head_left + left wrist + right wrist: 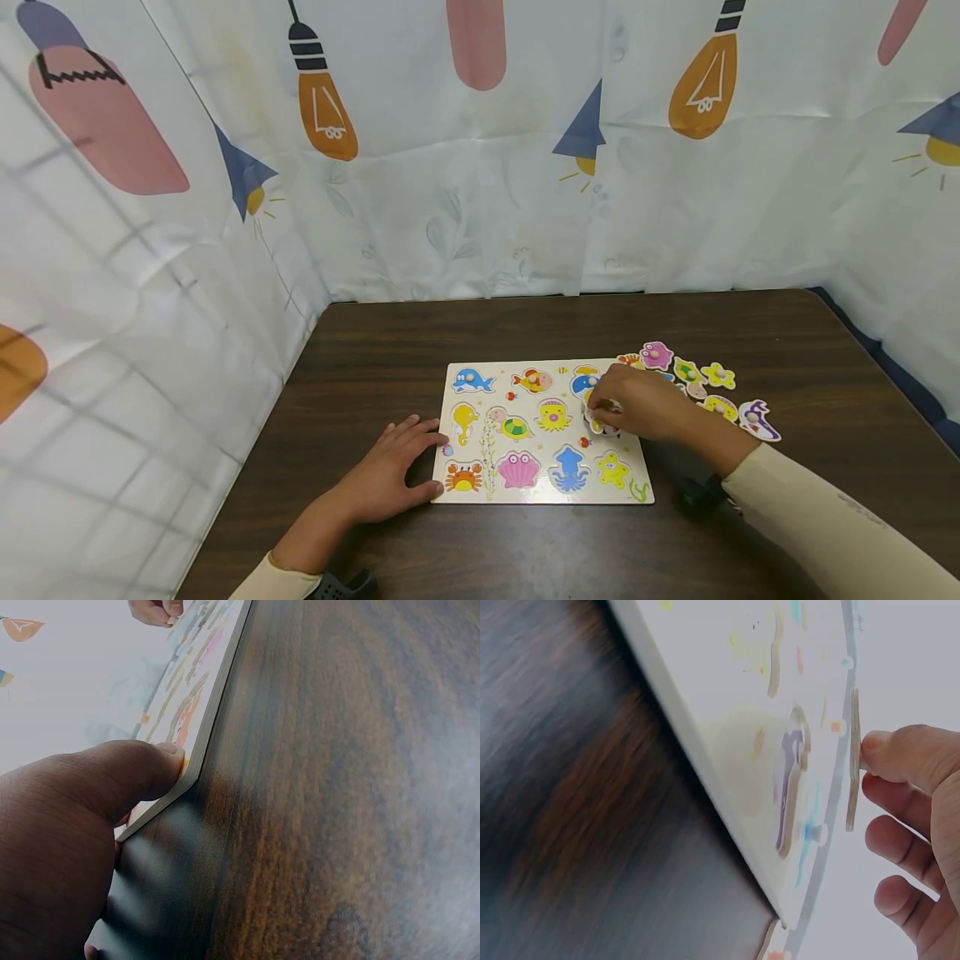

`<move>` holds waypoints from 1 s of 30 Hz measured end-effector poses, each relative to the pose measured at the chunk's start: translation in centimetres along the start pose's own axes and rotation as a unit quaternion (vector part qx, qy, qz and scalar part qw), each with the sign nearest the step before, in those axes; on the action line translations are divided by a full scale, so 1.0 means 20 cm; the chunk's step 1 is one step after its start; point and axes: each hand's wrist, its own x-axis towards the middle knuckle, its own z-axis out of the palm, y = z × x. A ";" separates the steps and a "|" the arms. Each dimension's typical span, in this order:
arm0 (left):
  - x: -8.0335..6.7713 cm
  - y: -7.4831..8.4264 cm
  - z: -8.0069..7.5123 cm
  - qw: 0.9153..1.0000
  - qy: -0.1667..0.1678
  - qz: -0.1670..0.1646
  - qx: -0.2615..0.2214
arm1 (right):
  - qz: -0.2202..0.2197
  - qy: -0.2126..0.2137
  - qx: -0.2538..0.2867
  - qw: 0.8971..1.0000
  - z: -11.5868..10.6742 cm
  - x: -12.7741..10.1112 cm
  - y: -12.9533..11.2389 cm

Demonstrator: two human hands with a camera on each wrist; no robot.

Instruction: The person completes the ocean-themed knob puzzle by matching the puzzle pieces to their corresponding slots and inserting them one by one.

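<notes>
1. The puzzle board (542, 433) is steadied on the table (750, 333) by the flat, spread left hand (390, 475)
2. A puzzle piece (853, 761) is pinched by the right hand (637, 404) above the board's right side
3. Next, alignment with its recess seems needed

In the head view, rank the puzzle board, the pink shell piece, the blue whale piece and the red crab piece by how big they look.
1. Puzzle board, by far the largest.
2. Pink shell piece.
3. Blue whale piece and red crab piece: too alike to rank, and the crab lies nearer the camera.
</notes>
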 end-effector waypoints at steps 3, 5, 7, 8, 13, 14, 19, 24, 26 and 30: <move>0.00 -0.01 0.01 1.000 0.001 0.003 0.002 | -0.005 0.002 0.002 1.000 0.00 0.02 -0.02; 0.00 -0.01 0.01 1.000 0.003 0.004 0.002 | -0.003 -0.001 0.009 1.000 0.01 0.03 -0.03; 0.00 -0.01 0.01 1.000 0.003 0.004 0.001 | 0.002 -0.007 0.015 1.000 0.01 0.04 -0.04; 0.00 -0.01 0.01 1.000 0.002 0.004 0.001 | 0.004 -0.009 0.017 1.000 0.01 0.05 -0.05; 0.00 0.00 0.01 1.000 0.003 0.003 0.001 | 0.007 -0.012 0.013 1.000 0.02 0.07 -0.07; 0.00 0.00 0.01 1.000 0.002 0.003 0.001 | 0.005 -0.012 0.012 1.000 0.03 0.07 -0.07; 0.00 0.00 0.01 1.000 0.000 0.001 0.001 | -0.003 -0.010 0.013 1.000 0.03 0.09 -0.08; 0.00 0.00 0.00 1.000 0.000 0.001 0.000 | -0.001 -0.019 0.016 1.000 0.03 0.12 -0.11; 0.00 0.00 0.00 1.000 0.000 0.000 0.000 | -0.001 -0.021 0.018 1.000 0.03 0.13 -0.12; 0.00 0.00 0.00 1.000 0.001 -0.001 -0.001 | -0.010 -0.022 0.014 1.000 0.04 0.15 -0.13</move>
